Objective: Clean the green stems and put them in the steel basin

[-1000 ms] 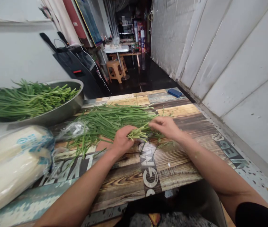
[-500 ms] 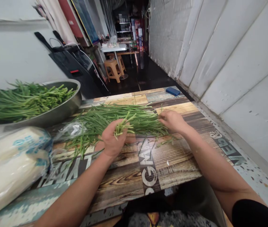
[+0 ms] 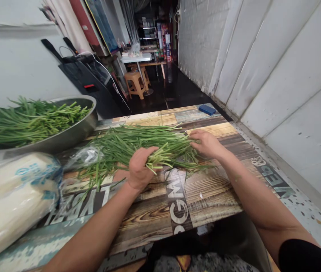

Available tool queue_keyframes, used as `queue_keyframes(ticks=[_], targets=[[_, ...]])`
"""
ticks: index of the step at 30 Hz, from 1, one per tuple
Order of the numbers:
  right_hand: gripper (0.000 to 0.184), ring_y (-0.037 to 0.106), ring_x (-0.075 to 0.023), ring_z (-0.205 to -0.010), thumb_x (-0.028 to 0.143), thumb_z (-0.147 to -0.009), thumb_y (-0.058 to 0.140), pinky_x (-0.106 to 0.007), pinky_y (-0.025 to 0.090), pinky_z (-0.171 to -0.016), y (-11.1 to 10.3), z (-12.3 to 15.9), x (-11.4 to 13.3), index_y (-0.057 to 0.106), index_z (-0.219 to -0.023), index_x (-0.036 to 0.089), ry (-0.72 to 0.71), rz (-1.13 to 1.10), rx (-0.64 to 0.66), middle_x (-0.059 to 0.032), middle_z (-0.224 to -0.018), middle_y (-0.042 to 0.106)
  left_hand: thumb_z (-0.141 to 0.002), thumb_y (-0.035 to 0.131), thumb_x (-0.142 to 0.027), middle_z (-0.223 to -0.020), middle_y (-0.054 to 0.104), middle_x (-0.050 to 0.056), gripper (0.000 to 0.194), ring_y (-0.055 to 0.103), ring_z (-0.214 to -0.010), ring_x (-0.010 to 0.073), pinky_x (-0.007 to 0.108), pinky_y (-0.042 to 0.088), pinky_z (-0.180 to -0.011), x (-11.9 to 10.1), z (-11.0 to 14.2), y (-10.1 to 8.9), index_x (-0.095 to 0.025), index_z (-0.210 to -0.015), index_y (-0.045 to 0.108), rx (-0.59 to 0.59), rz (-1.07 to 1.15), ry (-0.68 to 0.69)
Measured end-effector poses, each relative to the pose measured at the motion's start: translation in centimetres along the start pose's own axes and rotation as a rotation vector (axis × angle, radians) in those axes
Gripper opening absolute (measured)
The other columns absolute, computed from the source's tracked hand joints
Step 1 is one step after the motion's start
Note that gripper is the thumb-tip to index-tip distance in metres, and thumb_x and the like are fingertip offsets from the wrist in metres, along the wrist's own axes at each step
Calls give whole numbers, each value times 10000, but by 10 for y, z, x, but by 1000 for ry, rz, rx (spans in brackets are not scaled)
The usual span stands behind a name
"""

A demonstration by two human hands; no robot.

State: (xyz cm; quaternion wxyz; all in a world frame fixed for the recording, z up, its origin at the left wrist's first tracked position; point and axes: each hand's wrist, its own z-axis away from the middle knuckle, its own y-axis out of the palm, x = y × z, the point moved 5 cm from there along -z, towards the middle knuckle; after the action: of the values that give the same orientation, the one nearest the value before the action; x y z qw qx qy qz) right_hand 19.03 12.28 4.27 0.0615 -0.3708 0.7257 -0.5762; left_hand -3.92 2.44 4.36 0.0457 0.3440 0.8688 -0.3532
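My left hand [image 3: 141,168] is closed around a bunch of garlic chives [image 3: 162,155], whose pale cut ends stick out past the thumb towards the right. Behind and beside it, a loose pile of garlic chives [image 3: 121,138] lies across the wood-patterned table [image 3: 149,211]. At the pile's right end is my right hand [image 3: 206,143], with thumb and fingers apart around the stem ends; nothing shows gripped in it. A few thin loose stems lie between the two hands.
To the left stands a metal bowl [image 3: 88,126] heaped with chives. A plastic-wrapped white package [image 3: 16,204] lies nearer, by a crumpled clear bag [image 3: 88,155]. A small blue box [image 3: 207,109] sits at the far table corner. A white wall runs along the right.
My left hand has moved slightly right and down with its bunch, which now points more to the right. The fingers of my right hand have spread a little.
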Motion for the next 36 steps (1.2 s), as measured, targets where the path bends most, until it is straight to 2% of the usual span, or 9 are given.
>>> queue_keyframes(ticks=[5,9,12,17,19,24,27,31,36], targets=[[176,610,-210,-910,139,-813,544,-319,454,-839,2,0,7,708,-878,146,20,-70,8,-95,-937,674,-796,544,-159,-912,695,63,260,633,-828,171,265,482,-776,-4,-3,-1,-160,-1035,646,-86,33,3],[219,615,-171,-813,290,-891,531,-293,469,-775,-4,3,33,700,-835,162,-136,-365,132,-53,-834,683,-818,535,-143,-942,700,63,232,634,-876,168,278,488,-817,-1,-5,2,-163,-1018,652,-68,71,-62],[221,617,-165,-813,316,-886,548,-292,476,-770,-9,5,48,692,-825,160,-185,-510,68,-51,-843,687,-826,545,-159,-995,692,70,232,616,-930,180,317,476,-866,-3,-7,4,-173,-1031,653,-40,114,-33],[209,602,-165,-801,295,-889,538,-283,452,-749,-4,10,65,689,-838,160,-258,-415,-64,-62,-828,675,-827,556,-199,-960,631,64,209,591,-898,169,303,481,-821,-2,-9,4,-174,-996,677,-17,127,-72],[239,590,-152,-737,298,-894,524,-265,436,-707,-3,10,65,680,-776,161,-221,-392,-74,-49,-761,659,-831,552,-200,-928,622,57,196,592,-870,159,285,488,-791,0,-9,5,-170,-977,680,-10,151,-90],[335,574,-143,-688,327,-897,495,-251,417,-671,-3,9,52,623,-638,157,-9,-457,-140,-36,-710,632,-839,553,-185,-941,680,65,161,622,-922,174,320,483,-863,2,-6,-2,-167,-953,665,-157,172,-71],[379,570,-142,-668,345,-894,491,-253,420,-657,1,8,53,582,-577,158,-11,-515,-89,-27,-667,612,-847,551,-207,-1055,686,93,234,623,-1011,196,349,459,-903,-4,-6,2,-167,-1060,641,-33,183,13],[295,599,-149,-733,322,-881,512,-263,453,-712,2,9,65,621,-659,162,-120,-657,-43,-39,-748,653,-871,492,-215,-1222,623,133,337,585,-1101,216,373,437,-911,-12,-7,10,-162,-1189,588,122,175,75],[250,615,-169,-804,344,-857,543,-294,473,-770,0,9,68,669,-732,168,-125,-717,-98,-57,-818,680,-859,506,-215,-926,702,79,211,591,-833,175,326,449,-779,-10,-9,13,-172,-1001,656,97,174,35]])
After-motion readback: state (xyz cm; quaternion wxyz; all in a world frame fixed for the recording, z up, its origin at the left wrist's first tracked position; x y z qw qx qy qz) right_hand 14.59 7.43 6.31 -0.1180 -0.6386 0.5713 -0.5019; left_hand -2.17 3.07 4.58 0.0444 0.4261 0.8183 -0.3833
